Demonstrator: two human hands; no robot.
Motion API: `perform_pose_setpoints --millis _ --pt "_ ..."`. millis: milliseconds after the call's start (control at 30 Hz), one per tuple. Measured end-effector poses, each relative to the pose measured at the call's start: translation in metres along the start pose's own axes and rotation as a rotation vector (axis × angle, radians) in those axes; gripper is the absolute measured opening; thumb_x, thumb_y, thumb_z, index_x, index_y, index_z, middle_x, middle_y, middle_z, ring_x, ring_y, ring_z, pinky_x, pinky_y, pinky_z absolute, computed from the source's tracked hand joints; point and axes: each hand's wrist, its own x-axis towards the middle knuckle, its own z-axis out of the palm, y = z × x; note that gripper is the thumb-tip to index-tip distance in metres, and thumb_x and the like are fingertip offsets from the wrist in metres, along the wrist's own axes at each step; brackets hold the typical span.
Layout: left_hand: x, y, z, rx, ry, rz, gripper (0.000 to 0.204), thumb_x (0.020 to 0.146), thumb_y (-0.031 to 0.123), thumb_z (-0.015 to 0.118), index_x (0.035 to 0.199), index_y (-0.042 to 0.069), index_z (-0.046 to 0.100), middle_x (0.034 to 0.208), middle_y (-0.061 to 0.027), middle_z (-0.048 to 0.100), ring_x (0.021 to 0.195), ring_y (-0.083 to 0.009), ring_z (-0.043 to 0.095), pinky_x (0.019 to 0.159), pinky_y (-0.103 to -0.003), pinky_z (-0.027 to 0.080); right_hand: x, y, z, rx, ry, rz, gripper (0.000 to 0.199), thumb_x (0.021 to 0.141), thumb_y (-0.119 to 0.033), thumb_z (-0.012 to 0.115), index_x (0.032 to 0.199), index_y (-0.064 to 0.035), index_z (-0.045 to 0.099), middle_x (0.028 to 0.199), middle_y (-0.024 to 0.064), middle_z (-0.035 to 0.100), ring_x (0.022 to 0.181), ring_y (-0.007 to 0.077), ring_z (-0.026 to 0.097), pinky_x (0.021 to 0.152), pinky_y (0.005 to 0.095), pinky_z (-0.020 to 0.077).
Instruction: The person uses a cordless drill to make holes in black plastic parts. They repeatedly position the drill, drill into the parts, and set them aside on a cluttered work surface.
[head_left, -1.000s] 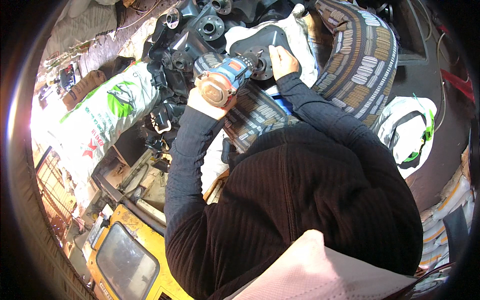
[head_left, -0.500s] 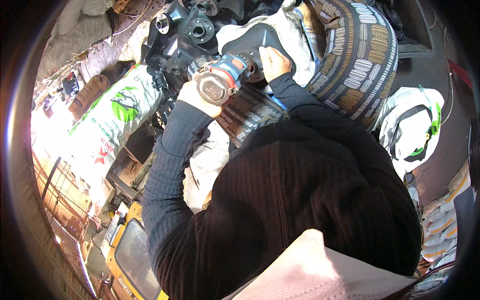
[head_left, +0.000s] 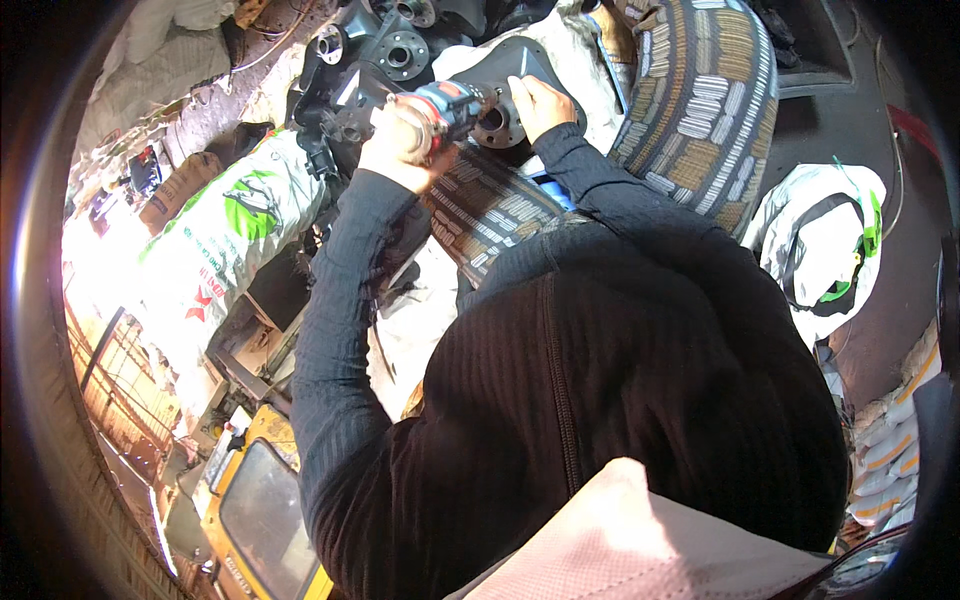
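Note:
My left hand is wrapped around a blue and red handheld power tool, which is smeared by motion. The tool's front end points right, toward the round flange of a black moulded part. Several holes ring a larger opening in that flange. Just right of the tool, my right hand is closed over the part, its fingertips near the flange. Whatever those fingers hold is hidden. The black part rests by white sheeting and patterned fabric.
More black flanged parts are heaped at the far left. A printed white sack lies to the left, with a yellow-framed machine nearer me. On the right are a thick patterned cushion and a white bag.
My left hand and the power tool have tilted and shifted slightly, and the tool's round grey end no longer faces up. My right hand has moved a little up along the part.

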Motion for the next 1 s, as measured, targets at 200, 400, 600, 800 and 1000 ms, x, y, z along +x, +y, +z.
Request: perform_pose_setpoints --millis 200,400,600,800,1000 --pt "-0.073 0.020 0.006 -0.281 0.313 0.104 0.061 0.066 0.030 0.075 0.114 0.002 0.051 0.112 -0.0144 0.056 0.103 -0.0256 0.056 0.093 -0.035 0.041 0.002 -0.009 -0.043 0.750 -0.145 0.665 0.023 0.087 -0.012 0.049 0.110 -0.0094 0.056 0.090 0.0068 0.058 0.083 0.0198 0.060 0.080 0.0337 0.0499" --pt "-0.118 0.068 0.029 -0.190 0.556 0.363 0.031 0.072 0.027 0.066 0.100 0.013 0.063 0.094 -0.0074 0.064 0.086 -0.0275 0.062 0.076 -0.039 0.048 -0.022 -0.027 -0.074 1.583 -0.392 0.794 0.032 0.091 -0.008 0.039 0.121 -0.0017 0.042 0.121 0.0167 0.049 0.113 0.0310 0.049 0.093 0.0451 0.0417" --pt "-0.131 0.078 0.044 -0.228 0.503 0.272 0.034 0.076 0.026 0.064 0.106 0.012 0.060 0.099 -0.0066 0.063 0.090 -0.0262 0.061 0.078 -0.038 0.048 -0.031 -0.031 -0.060 1.731 -0.311 0.656 0.023 0.086 0.001 0.045 0.109 -0.0028 0.048 0.119 0.0185 0.051 0.114 0.0353 0.049 0.094 0.0527 0.0404" --pt "-0.134 0.074 0.050 -0.182 0.507 0.245 0.037 0.075 0.026 0.064 0.109 0.013 0.058 0.104 -0.0070 0.062 0.094 -0.0261 0.059 0.082 -0.038 0.046 -0.035 -0.029 -0.046 1.794 -0.274 0.721 0.023 0.087 0.000 0.044 0.109 -0.0030 0.046 0.117 0.0188 0.052 0.113 0.0350 0.049 0.096 0.0508 0.0398" --pt "-0.133 0.081 0.044 -0.151 0.482 0.250 0.037 0.073 0.025 0.064 0.107 0.013 0.059 0.103 -0.0076 0.062 0.096 -0.0266 0.059 0.085 -0.039 0.045 -0.040 -0.040 -0.045 1.803 -0.283 0.721 0.025 0.089 0.000 0.040 0.114 -0.0040 0.042 0.122 0.0186 0.049 0.115 0.0335 0.049 0.099 0.0472 0.0381"
